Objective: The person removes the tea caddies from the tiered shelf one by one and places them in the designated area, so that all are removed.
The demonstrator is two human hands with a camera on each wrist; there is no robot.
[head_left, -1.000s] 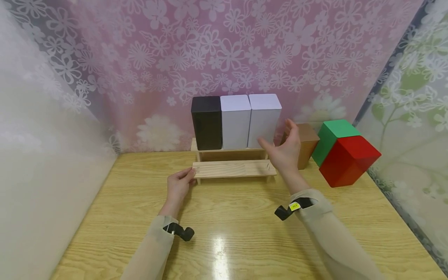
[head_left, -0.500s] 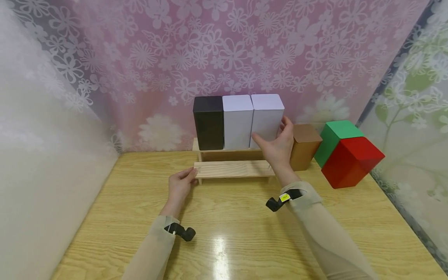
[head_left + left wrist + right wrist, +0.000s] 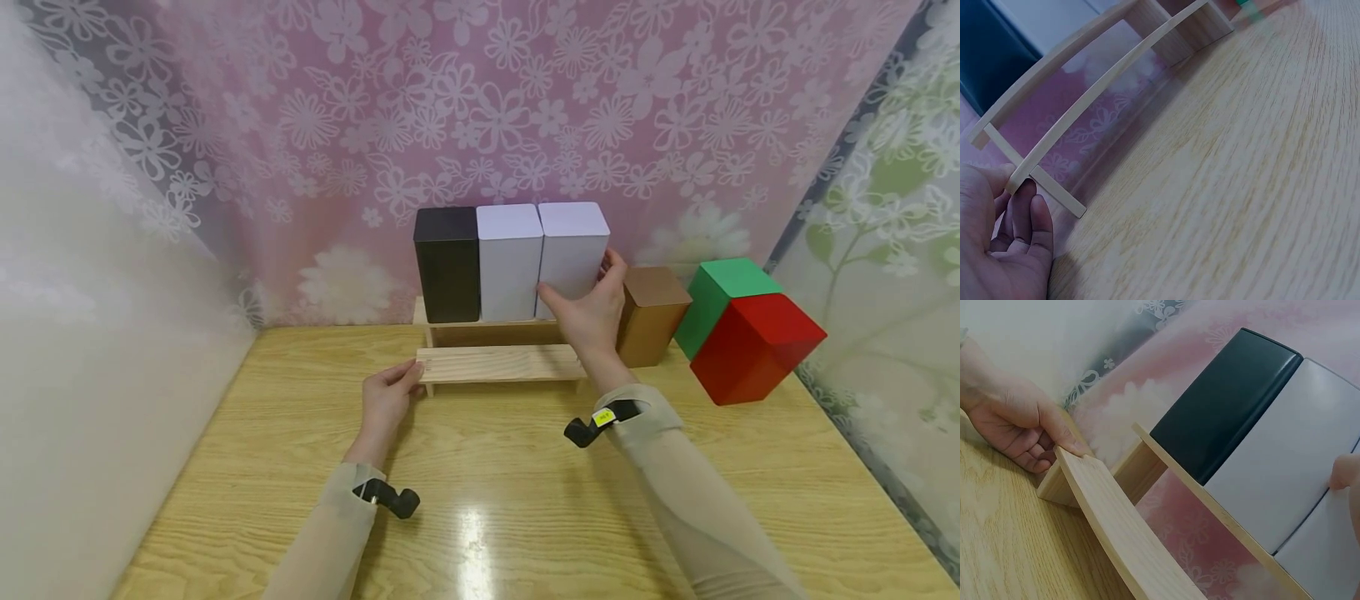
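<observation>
A two-step wooden rack [image 3: 495, 364] stands against the back curtain. My left hand [image 3: 386, 406] pinches the left end of its lower step, thumb on top and fingers beneath, as the left wrist view shows too. On the upper step stand a black box [image 3: 447, 279], a white box [image 3: 510, 275] and a second white box [image 3: 572, 258], side by side. My right hand [image 3: 596, 321] grips the right-hand white box, its thumb on the front near the seam between the white boxes and its fingers round the right side. In the right wrist view only the thumb [image 3: 1346, 472] shows.
To the right of the rack stands a brown box [image 3: 651, 321], close to my right hand. Beyond it are a green box [image 3: 723, 287] and a red box [image 3: 753, 354] that leans at an angle in front of it. The wood-grain table [image 3: 480, 467] spreads out in front.
My right hand has moved left from beside the right-hand white box and taken hold of it. My left hand keeps its pinch on the lower step.
</observation>
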